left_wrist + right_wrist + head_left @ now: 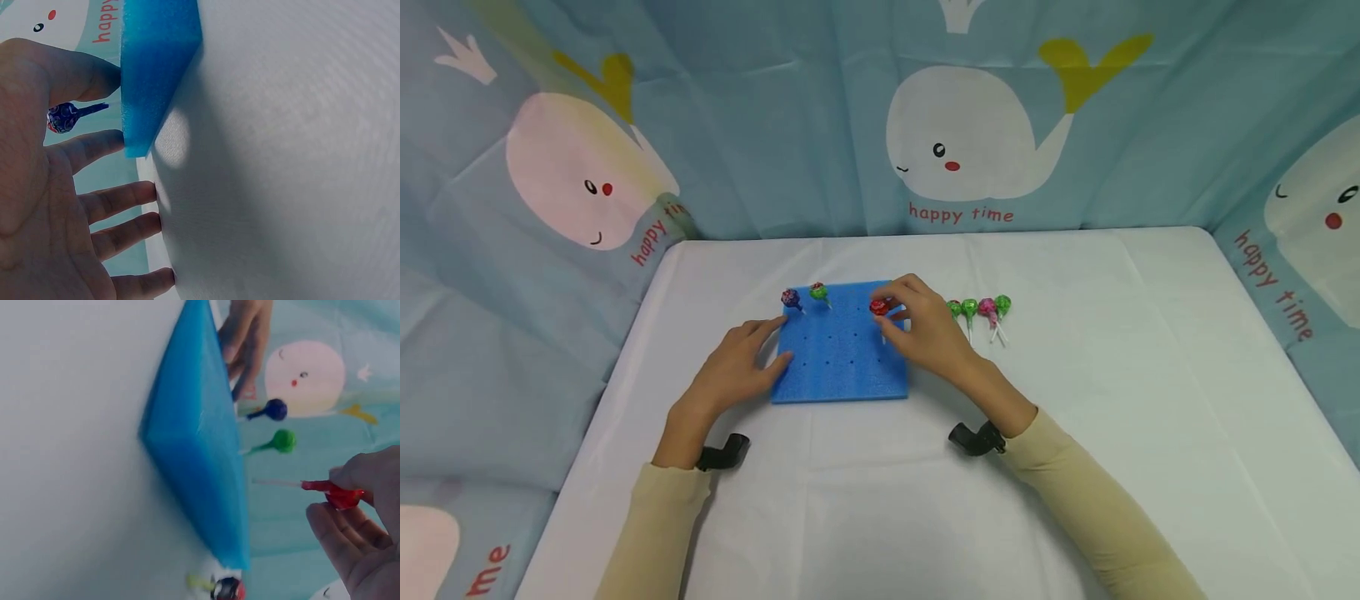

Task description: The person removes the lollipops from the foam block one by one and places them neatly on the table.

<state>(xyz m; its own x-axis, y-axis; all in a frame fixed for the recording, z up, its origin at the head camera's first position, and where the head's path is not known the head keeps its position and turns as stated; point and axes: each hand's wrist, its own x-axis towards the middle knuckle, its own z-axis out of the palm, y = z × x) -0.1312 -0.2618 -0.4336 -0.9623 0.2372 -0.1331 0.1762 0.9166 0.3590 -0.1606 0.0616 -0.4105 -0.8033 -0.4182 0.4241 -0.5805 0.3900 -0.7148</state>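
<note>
A blue foam board with rows of small holes lies on the white table. Two lollipops stand in its far row: a dark blue one at the left corner and a green one beside it. My right hand pinches a red lollipop by its wrapped head, over the board's right part. Its bare stick points down towards the board. At the board's left edge, my left hand rests with fingers spread, thumb and index finger touching the foam.
Just right of the board lie several more lollipops, among them a green one and a pink one, partly behind my right hand. A pale blue curtain with whale prints hangs around the table.
</note>
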